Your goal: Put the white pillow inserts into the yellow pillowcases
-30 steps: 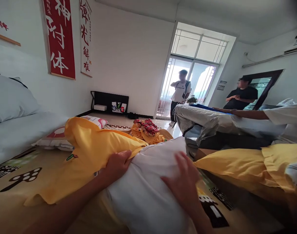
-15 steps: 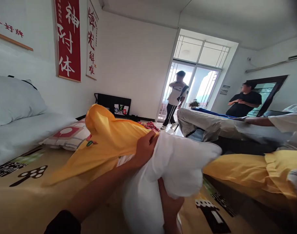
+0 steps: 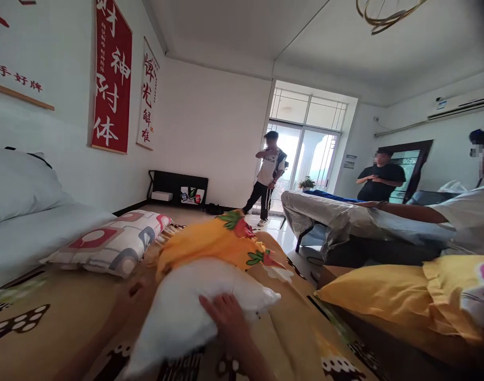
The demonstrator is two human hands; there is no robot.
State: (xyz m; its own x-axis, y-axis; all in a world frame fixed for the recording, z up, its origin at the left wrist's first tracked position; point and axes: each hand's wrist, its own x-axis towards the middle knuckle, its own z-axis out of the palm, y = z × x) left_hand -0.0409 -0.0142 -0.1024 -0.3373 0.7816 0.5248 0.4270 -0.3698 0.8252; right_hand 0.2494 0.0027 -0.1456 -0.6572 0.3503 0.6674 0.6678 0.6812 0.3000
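A white pillow insert lies on the patterned bedspread in front of me, partly over an orange pillowcase with green-leaved decorations. My right hand rests on top of the insert, thumb apart from the fingers. Close to the insert's left edge is my left hand, smeared by motion, so its fingers are unclear. Beyond the left hand lies a printed pillow in white, red and grey.
A large white pillow leans at the left wall. At right are a yellow pillow, a covered table and a person in a white shirt. Two more people stand near the glass doors.
The white insert and orange pillowcase have come down onto the bed. My left hand has left the bundle and moved left; my right hand now lies on top of the insert. The view has tilted up.
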